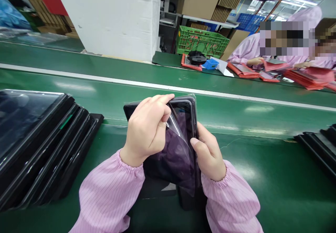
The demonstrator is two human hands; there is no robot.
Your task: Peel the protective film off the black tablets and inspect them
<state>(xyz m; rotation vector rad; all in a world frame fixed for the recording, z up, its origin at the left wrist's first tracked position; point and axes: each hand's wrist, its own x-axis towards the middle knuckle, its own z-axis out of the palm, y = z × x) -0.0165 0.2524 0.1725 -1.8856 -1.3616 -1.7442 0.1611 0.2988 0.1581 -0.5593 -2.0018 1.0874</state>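
Observation:
A dark, glossy framed screen panel (187,121) is held tilted up in front of me, above the green work surface. My left hand (148,126) pinches the edge of a clear protective film (174,126), whose corner is lifted and folded back from the panel's face. The rest of the film hangs over the lower part of the panel. My right hand (210,152) grips the panel's right edge, thumb on the front and fingers behind. Beneath the panel lies a dark flat piece (157,187), partly hidden by the panel and my left sleeve.
Several black framed panels (39,149) lean in an overlapping stack at left; more black panels (319,149) lie at right. Across the green line, people in pink sleeves (244,52) handle red-wrapped panels (244,70). A green crate (202,40) and a white pillar (118,19) stand behind.

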